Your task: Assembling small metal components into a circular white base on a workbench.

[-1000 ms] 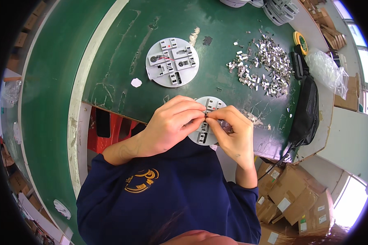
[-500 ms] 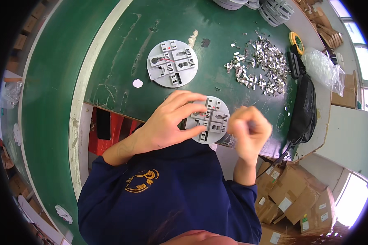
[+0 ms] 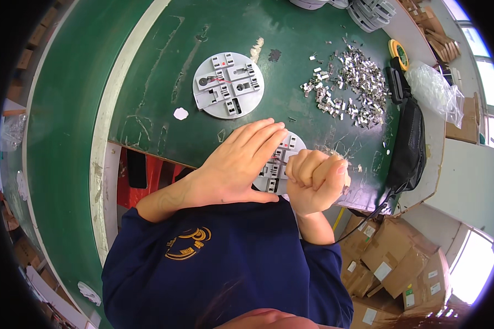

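Note:
A round grey plastic plate (image 3: 295,142) with raised slots lies at the table's near edge, partly hidden under my hands. My left hand (image 3: 236,164) rests flat along its left side, fingers stretched and thumb apart. Over the plate's right side, my right hand (image 3: 317,178) is closed in a fist; whatever it grips is hidden by the fingers. Farther off lies a second, similar grey plate (image 3: 251,100), with a black round part and a thin red wire on it. To the right spreads a pile of small shiny metal clips (image 3: 362,82).
Stacked grey plates (image 3: 370,15) stand at the far right. Along the right edge are a yellow tape roll (image 3: 398,54), a clear plastic bag (image 3: 434,90) and a black pouch (image 3: 409,145). Below the table's left edge, a dark phone (image 3: 138,169) lies on a red stool (image 3: 152,178).
My right hand has moved left, over the near plate, and its fist has turned. My left hand's fingers have flattened from a curved spread onto the plate's left side.

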### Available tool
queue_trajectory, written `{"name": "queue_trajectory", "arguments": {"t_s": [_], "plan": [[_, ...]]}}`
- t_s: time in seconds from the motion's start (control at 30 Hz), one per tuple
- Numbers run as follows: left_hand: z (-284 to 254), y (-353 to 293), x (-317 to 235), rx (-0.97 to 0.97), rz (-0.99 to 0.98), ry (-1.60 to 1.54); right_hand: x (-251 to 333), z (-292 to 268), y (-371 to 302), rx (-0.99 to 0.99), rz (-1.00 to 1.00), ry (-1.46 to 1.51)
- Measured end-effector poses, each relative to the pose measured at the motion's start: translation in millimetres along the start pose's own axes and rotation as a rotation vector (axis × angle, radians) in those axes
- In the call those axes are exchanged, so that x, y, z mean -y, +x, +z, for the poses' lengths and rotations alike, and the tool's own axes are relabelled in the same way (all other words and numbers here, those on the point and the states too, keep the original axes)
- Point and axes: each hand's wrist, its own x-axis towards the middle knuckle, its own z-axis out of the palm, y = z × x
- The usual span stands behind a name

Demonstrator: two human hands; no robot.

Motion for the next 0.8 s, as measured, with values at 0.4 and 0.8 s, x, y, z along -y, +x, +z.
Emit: {"name": "queue_trajectory", "arguments": {"t_s": [0.4, 0.8], "plan": [[2.4, -0.8, 1.9, -0.024, 0.039, 0.060, -3.7, 10.4, 2.6, -0.046, -0.079, -0.316], [3.3, -3.4, 0.2, -0.020, 0.015, 0.024, -6.9, -1.4, 0.3, 0.007, -0.016, 0.043]]}}
